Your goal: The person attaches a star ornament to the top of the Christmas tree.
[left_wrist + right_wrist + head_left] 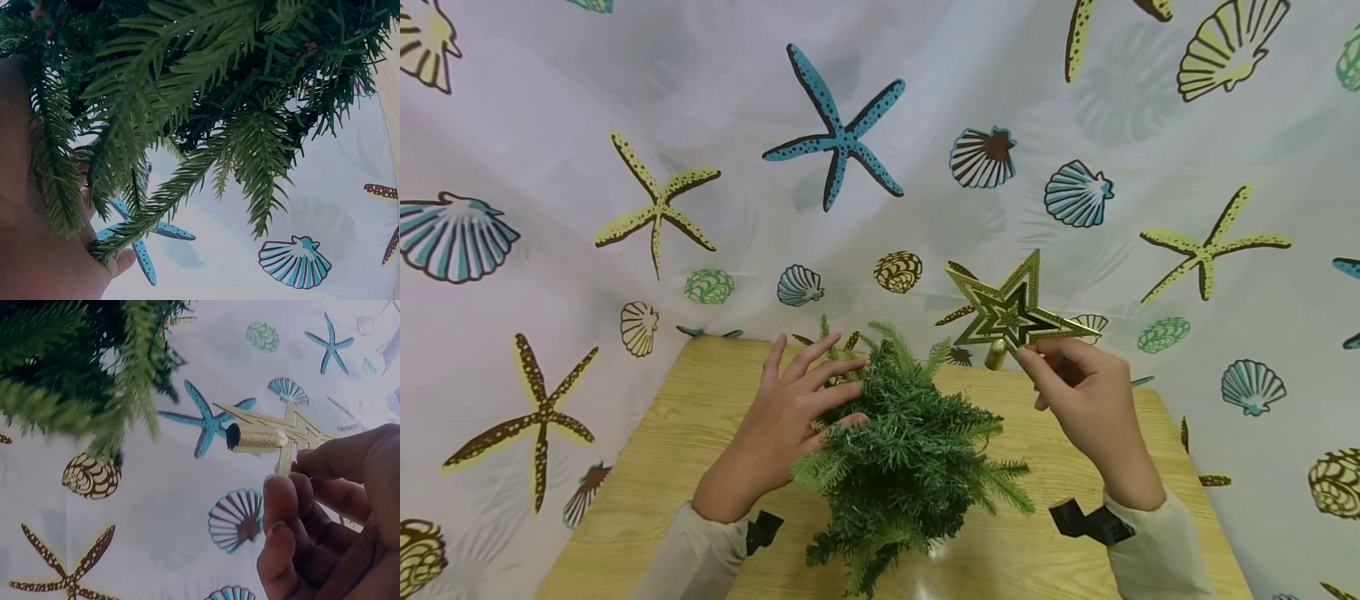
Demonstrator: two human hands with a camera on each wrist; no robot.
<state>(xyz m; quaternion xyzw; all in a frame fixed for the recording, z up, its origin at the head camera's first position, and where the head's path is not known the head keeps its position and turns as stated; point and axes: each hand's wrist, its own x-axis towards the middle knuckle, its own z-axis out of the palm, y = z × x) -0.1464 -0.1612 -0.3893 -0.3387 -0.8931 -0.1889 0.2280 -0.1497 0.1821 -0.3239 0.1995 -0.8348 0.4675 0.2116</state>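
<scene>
A small artificial Christmas tree (917,450) with dark and light green sprigs stands on the table, seen from above. My left hand (801,408) touches its upper left side with fingers spread among the needles. In the left wrist view, sprigs (250,144) hang across the palm and hide most fingers. My right hand (1090,400) pinches a gold glittery star tree topper (1011,312) by a lower point, between thumb and fingers. The star is held up right of the treetop, apart from it. Its hollow tube socket (256,436) points toward the tree in the right wrist view.
The light wooden table (662,442) lies beneath the tree. A white curtain (737,92) printed with starfish and shells hangs behind and along both sides of the table. Black wrist camera mounts (1090,523) sit at both sleeves.
</scene>
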